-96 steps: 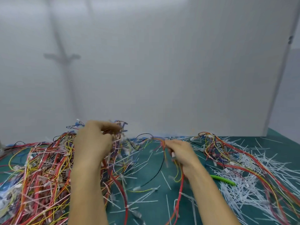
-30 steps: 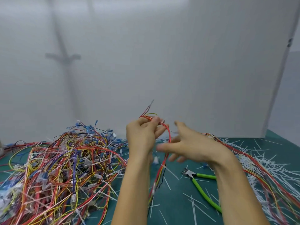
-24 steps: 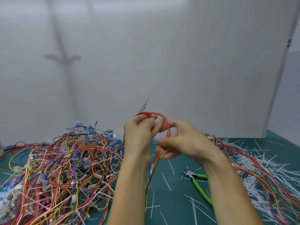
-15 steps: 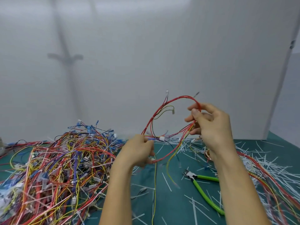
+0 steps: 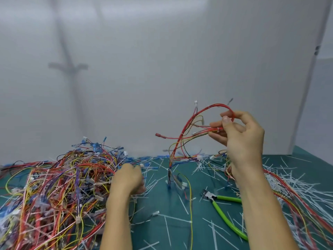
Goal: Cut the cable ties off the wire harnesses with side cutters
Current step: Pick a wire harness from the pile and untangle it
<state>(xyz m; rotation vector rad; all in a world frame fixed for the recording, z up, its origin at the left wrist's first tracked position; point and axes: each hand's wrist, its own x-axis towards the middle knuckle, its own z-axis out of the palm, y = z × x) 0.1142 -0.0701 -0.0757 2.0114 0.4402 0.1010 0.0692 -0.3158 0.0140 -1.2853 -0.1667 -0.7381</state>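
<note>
My right hand (image 5: 240,136) holds a wire harness (image 5: 214,105) up in the air, pinching its red and yellow wires near a small white cable tie (image 5: 218,129). The harness loops over the fingers and its tail hangs down to the green mat (image 5: 158,237). My left hand (image 5: 127,180) is low at the mat beside the big harness pile (image 5: 63,186). It is blurred and I see nothing in its fingers. The side cutters (image 5: 223,212), with green handles, lie on the mat between my forearms, untouched.
Cut white cable ties (image 5: 171,218) are scattered over the mat. A second tangle of wires mixed with ties (image 5: 292,193) lies at the right. A white panel (image 5: 162,69) stands close behind the mat.
My left hand has let go of the harness and dropped to the mat by the pile. My right hand keeps the harness raised, and its free end has swung out.
</note>
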